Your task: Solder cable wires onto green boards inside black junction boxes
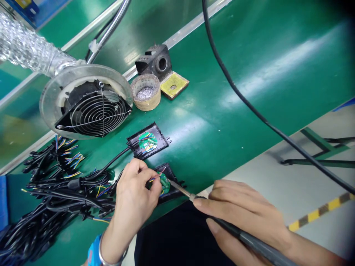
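Note:
My right hand (246, 210) grips a soldering iron (235, 231) like a pen; its metal tip (174, 186) touches a green circuit board (165, 183) in a black plastic housing (169, 176) at the bench's near edge. My left hand (134, 195) pinches thin coloured wires (155, 178) against that board, fingers closed. A second black housing (159, 138) with a round green board (147, 141) lies just beyond, a black cable running from it.
A round fume fan (88, 103) on a silver flexible duct (24, 48) stands at the left. A solder-dross cup (145, 92), a black iron stand (155, 61) and a yellow sponge (174, 85) sit behind. A black cable pile (55, 195) fills the left; the iron's cord (249, 107) crosses right.

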The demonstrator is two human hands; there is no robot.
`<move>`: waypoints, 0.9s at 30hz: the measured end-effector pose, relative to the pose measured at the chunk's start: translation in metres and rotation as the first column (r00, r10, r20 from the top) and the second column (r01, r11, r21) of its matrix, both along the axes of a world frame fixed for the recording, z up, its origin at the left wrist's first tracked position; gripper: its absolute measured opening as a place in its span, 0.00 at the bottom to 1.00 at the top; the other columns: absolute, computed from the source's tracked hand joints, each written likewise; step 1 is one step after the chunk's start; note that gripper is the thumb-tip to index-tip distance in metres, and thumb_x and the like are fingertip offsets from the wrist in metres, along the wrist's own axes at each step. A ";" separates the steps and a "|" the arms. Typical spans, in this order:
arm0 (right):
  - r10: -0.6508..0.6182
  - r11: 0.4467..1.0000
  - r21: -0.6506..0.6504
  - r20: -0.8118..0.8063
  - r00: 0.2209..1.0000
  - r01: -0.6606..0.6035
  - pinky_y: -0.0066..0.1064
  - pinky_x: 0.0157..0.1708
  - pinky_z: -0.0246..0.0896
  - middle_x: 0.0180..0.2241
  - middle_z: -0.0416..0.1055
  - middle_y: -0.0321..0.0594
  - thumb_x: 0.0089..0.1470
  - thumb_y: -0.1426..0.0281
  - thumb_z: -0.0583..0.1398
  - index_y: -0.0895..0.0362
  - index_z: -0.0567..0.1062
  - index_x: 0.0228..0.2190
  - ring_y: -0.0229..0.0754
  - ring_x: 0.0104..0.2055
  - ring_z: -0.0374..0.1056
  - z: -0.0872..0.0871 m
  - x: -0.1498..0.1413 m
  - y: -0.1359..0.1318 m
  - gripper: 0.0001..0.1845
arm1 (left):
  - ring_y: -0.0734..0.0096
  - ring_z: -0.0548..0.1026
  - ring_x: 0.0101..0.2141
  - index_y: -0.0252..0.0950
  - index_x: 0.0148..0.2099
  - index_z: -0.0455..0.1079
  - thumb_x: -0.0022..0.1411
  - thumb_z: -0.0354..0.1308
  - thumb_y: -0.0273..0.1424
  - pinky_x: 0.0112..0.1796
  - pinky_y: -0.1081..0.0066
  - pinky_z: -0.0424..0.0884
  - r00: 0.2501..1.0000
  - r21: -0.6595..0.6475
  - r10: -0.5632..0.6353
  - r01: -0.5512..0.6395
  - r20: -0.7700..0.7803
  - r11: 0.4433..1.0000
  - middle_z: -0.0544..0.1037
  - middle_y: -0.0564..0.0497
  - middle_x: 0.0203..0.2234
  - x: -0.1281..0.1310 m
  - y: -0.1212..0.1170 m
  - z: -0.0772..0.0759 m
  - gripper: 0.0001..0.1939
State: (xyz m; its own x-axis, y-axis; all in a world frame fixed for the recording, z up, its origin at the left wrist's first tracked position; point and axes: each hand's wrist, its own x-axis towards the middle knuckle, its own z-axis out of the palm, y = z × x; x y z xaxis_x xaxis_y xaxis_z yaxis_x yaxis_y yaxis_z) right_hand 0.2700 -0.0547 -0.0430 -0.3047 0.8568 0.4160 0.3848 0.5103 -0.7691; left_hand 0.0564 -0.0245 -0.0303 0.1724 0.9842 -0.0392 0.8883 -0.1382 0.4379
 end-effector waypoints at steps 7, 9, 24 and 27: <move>-0.064 0.998 0.016 -0.055 0.996 0.065 0.33 0.25 0.67 0.28 0.72 0.39 0.50 0.79 0.57 0.55 0.73 0.45 0.40 0.26 0.70 0.001 0.006 0.009 0.19 | 0.70 0.70 0.32 0.39 0.31 0.75 0.59 0.57 0.26 0.35 0.70 0.67 1.000 -0.020 0.003 -0.003 0.000 1.000 0.69 0.52 0.31 0.000 0.000 0.001 0.07; -0.100 0.993 0.046 -0.091 0.991 0.105 0.29 0.24 0.67 0.28 0.74 0.38 0.53 0.80 0.57 0.56 0.71 0.49 0.38 0.26 0.70 -0.007 -0.001 0.015 0.22 | 0.71 0.70 0.32 0.39 0.31 0.75 0.59 0.57 0.26 0.35 0.70 0.66 1.000 -0.022 0.002 -0.002 0.000 1.000 0.68 0.52 0.31 0.000 0.000 0.001 0.07; -0.130 0.991 0.022 -0.057 0.990 0.131 0.28 0.35 0.74 0.40 0.77 0.42 0.53 0.79 0.60 0.56 0.70 0.43 0.37 0.33 0.74 -0.035 -0.032 0.017 0.15 | 0.67 0.70 0.37 0.40 0.42 0.74 0.60 0.54 0.26 0.39 0.67 0.69 0.989 -0.069 -0.109 0.116 0.100 0.991 0.67 0.50 0.36 -0.005 0.000 0.004 0.10; -0.148 0.988 0.035 -0.045 0.988 0.150 0.27 0.36 0.74 0.40 0.78 0.41 0.54 0.78 0.60 0.55 0.70 0.43 0.37 0.33 0.74 -0.036 -0.032 0.018 0.14 | 0.65 0.69 0.39 0.41 0.42 0.75 0.60 0.55 0.27 0.40 0.64 0.69 0.981 -0.072 -0.175 0.181 0.086 0.981 0.66 0.48 0.40 -0.006 0.000 0.005 0.10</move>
